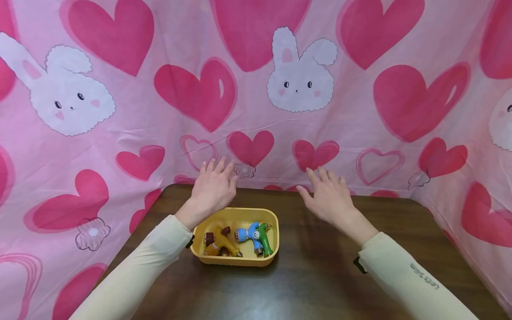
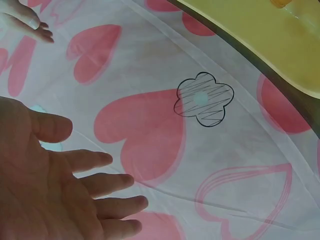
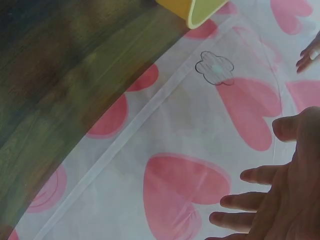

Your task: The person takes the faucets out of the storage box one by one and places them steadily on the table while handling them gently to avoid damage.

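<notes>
Both hands are raised with fingers spread and hold nothing. My left hand (image 1: 213, 189) hovers over the back left part of a yellow plastic bin (image 1: 236, 262), overlapping its rim in the head view. To the right of the bin, my right hand (image 1: 330, 198) is held above the back of the table. Inside the bin lie several pipe-like toy pieces with metallic ends: a blue one (image 1: 252, 232), a green one (image 1: 264, 240) and an orange-brown one (image 1: 226, 242) near a dark brown end piece (image 1: 209, 238). The left wrist view shows the open palm and the bin's edge (image 2: 300, 80).
A dark brown wooden table (image 1: 312, 280) carries the bin left of its middle. Pink cloth (image 1: 256, 120) printed with hearts and rabbits hangs behind the table and along both sides. Pale sleeves (image 1: 138, 266) cover the forearms, with a dark band (image 1: 359, 265) at the right wrist.
</notes>
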The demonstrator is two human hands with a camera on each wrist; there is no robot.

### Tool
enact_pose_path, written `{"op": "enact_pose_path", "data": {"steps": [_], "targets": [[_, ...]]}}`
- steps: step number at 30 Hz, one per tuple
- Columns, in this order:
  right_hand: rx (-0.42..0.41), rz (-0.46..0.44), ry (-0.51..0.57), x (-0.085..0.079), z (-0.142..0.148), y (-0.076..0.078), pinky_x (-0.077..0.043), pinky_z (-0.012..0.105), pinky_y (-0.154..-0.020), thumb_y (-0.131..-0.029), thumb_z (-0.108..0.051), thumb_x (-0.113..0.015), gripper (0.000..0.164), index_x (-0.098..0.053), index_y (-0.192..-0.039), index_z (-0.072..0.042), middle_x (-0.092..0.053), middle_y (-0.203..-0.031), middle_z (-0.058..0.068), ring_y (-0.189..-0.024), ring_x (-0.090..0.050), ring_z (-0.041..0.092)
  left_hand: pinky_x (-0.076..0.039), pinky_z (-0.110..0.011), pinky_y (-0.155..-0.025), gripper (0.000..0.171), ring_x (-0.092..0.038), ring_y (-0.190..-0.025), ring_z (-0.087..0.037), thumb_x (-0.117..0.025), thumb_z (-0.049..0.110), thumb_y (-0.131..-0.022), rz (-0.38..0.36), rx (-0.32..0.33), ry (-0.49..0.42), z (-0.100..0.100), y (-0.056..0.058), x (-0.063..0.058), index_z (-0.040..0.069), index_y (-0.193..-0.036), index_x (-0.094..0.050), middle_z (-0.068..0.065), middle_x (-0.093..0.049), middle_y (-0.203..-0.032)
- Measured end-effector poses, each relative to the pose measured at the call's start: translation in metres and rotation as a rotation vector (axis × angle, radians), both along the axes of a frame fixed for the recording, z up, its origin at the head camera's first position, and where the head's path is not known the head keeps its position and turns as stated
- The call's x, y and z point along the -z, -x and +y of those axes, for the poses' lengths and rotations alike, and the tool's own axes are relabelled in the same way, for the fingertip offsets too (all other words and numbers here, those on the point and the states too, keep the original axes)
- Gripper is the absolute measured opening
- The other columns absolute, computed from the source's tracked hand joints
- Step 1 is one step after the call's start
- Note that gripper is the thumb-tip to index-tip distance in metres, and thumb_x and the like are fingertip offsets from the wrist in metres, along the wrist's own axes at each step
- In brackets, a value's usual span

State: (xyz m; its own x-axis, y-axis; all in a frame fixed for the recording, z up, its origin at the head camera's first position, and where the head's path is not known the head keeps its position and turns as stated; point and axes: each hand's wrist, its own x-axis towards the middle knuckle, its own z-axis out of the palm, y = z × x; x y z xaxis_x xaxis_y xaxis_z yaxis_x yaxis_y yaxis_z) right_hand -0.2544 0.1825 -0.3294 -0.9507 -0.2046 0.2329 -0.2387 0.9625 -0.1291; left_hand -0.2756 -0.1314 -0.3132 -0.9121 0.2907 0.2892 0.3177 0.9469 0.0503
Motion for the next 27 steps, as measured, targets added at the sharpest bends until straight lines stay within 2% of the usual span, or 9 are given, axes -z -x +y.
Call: {"op": "enact_pose_path", "data": {"steps": [6, 12, 17, 22, 27], "targets": [[-0.005, -0.022, 0.004, 0.001, -0.006, -0.002, -0.025, 0.078, -0.113, -0.102, -0.051, -0.058, 0.079, -0.037, -0.162, -0.005, -0.036, -0.161, 0.031, -0.146, -0.033, 0.054, -0.020, -0.064, -0.124, 0.056, -0.039, -0.146, -0.049, -0.044, 0.033, -0.110, 0.004, 0.005, -0.017, -0.001, -0.001, 0.000, 0.004, -0.158, -0.045, -0.023, -0.044, -0.160], [-0.014, -0.022, -0.001, 0.002, -0.013, -0.003, -0.034, 0.076, -0.110, -0.101, -0.051, -0.059, 0.078, -0.040, -0.160, -0.003, -0.044, -0.157, 0.029, -0.143, -0.041, 0.051, -0.028, -0.063, -0.121, 0.054, -0.051, -0.137, -0.046, -0.048, 0.031, -0.109, 0.037, 0.017, -0.035, -0.004, -0.003, -0.001, -0.001, -0.152, -0.051, -0.024, -0.060, -0.144], [-0.035, -0.028, 0.008, 0.001, -0.017, -0.005, -0.040, 0.072, -0.109, -0.101, -0.050, -0.060, 0.075, -0.045, -0.156, -0.001, -0.047, -0.155, 0.029, -0.141, -0.045, 0.051, -0.043, -0.061, -0.112, 0.050, -0.061, -0.126, -0.045, -0.052, 0.029, -0.107, 0.052, 0.023, -0.080, -0.006, -0.004, 0.000, -0.004, -0.145, -0.057, -0.025, -0.066, -0.134], [-0.059, -0.038, 0.027, 0.000, -0.022, -0.007, -0.044, 0.068, -0.108, -0.102, -0.049, -0.060, 0.073, -0.047, -0.155, 0.000, -0.050, -0.153, 0.029, -0.139, -0.048, 0.050, -0.054, -0.059, -0.098, 0.048, -0.065, -0.117, -0.045, -0.051, 0.029, -0.108, 0.018, 0.006, -0.105, -0.009, -0.006, 0.002, -0.004, -0.141, -0.059, -0.025, -0.068, -0.128], [-0.075, -0.050, 0.049, -0.001, -0.027, -0.009, -0.049, 0.066, -0.103, -0.101, -0.048, -0.062, 0.074, -0.047, -0.155, -0.001, -0.054, -0.150, 0.027, -0.135, -0.053, 0.048, -0.054, -0.060, -0.098, 0.049, -0.065, -0.117, -0.046, -0.053, 0.031, -0.107, -0.030, -0.013, -0.124, -0.013, -0.007, 0.004, -0.004, -0.142, -0.059, -0.025, -0.067, -0.129]]}}
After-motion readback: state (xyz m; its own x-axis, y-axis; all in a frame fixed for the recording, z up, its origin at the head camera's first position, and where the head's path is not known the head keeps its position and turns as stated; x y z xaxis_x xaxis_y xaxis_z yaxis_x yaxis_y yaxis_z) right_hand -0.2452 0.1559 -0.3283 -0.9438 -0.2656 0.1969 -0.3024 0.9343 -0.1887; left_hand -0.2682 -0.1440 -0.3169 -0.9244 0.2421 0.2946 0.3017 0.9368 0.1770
